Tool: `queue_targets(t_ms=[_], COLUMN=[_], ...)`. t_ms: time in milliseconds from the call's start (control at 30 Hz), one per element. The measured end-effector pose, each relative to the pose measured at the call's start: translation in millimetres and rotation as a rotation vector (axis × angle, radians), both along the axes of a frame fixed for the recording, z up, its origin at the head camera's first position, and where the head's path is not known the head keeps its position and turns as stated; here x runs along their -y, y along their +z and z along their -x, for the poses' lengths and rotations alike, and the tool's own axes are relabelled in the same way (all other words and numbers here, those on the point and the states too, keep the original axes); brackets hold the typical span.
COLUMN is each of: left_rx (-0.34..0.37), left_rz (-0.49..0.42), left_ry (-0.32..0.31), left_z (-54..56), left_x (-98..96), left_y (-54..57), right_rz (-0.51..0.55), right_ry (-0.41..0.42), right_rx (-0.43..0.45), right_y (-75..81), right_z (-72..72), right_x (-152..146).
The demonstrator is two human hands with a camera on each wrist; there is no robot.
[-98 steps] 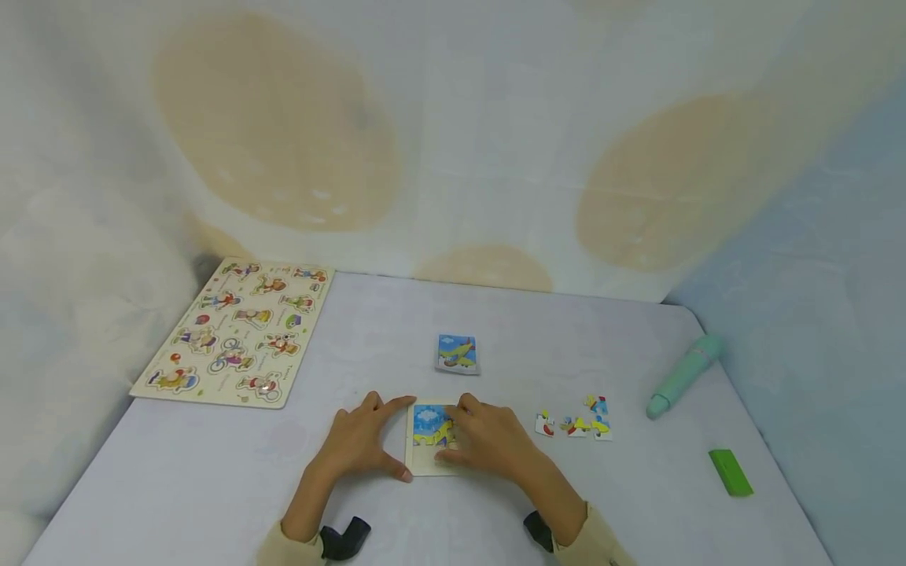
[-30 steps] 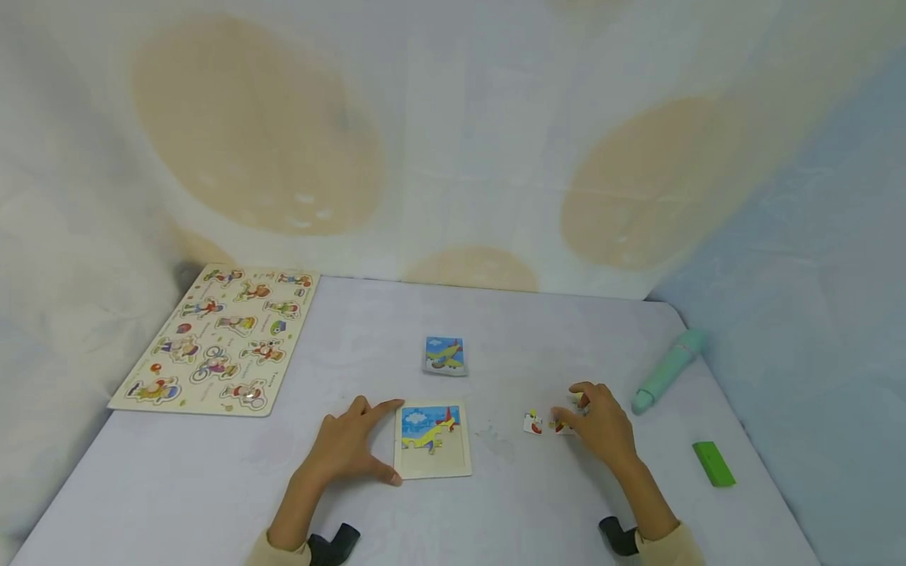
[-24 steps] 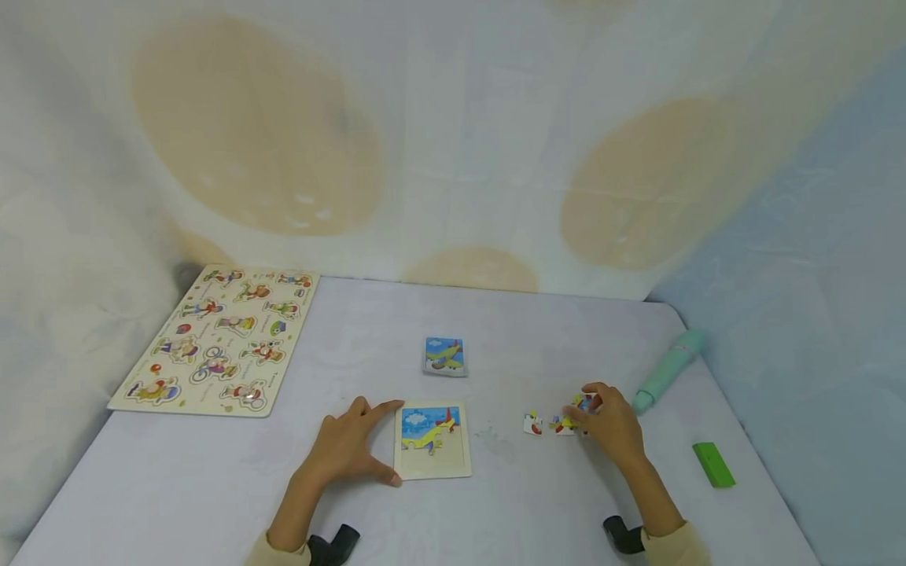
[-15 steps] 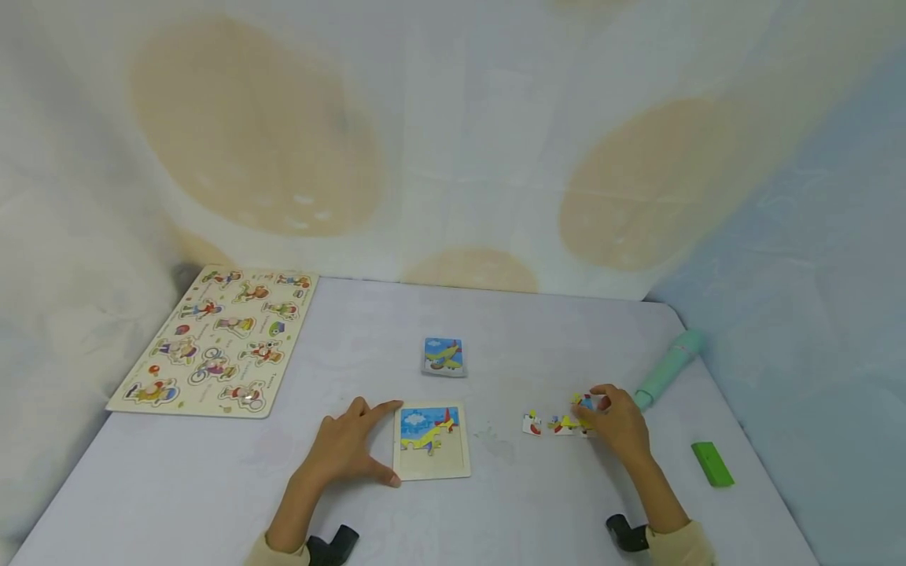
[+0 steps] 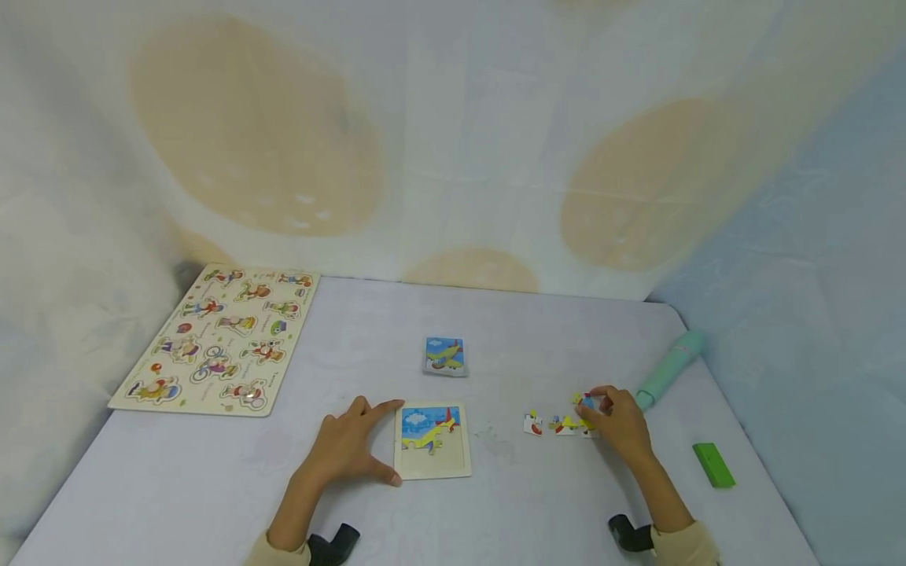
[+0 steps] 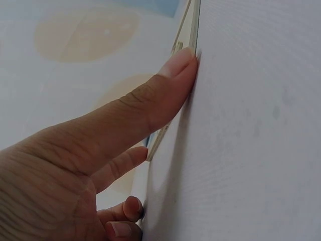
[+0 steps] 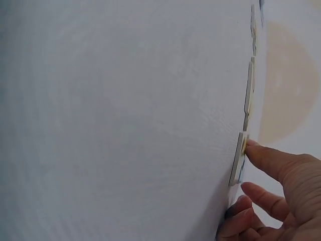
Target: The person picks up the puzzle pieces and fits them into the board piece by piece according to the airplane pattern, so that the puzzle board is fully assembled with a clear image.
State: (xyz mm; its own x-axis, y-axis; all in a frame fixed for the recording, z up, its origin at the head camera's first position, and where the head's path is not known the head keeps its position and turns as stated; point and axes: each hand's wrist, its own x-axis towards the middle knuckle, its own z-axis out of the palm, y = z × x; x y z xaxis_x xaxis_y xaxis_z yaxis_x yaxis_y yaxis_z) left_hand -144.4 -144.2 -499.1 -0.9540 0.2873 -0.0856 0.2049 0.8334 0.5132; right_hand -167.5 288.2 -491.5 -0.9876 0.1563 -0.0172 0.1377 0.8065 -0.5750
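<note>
In the head view my left hand spreads thumb and index finger along the left side of a small wooden puzzle tray, tips at its two left corners. The tray's upper part holds joined pieces of a yellow plane on blue sky; its lower part is bare wood. My right hand pinches a blue and yellow puzzle piece by its edges between thumb and index finger, low at the table. Next to it lie a yellow and red puzzle piece and a white and red one.
A small plane picture block lies behind the tray. At the far left is a large cream pegboard with figures. A mint-green cylinder lies beyond my right hand, and a green block lies near the table's right edge.
My right hand has left the tray and gone right to the loose pieces, then shifted slightly right to the blue and yellow one. More of the plane shows in the tray. My left hand stays at it.
</note>
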Motion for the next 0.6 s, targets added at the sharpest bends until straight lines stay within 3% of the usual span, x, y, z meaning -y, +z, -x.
queue_targets(t_ms=[167, 600], left_rx=[0.005, 0.000], left_rz=[0.000, 0.003], left_ry=[0.001, 0.001], left_z=[0.5, -0.6], left_x=[-0.3, -1.1], left_y=[0.3, 1.2], right_rz=[-0.002, -0.039], right_ry=[0.021, -0.015], right_rx=[-0.011, -0.088], right_y=[0.7, -6.3], right_z=[-0.5, 0.8], right_x=[0.0, 0.4])
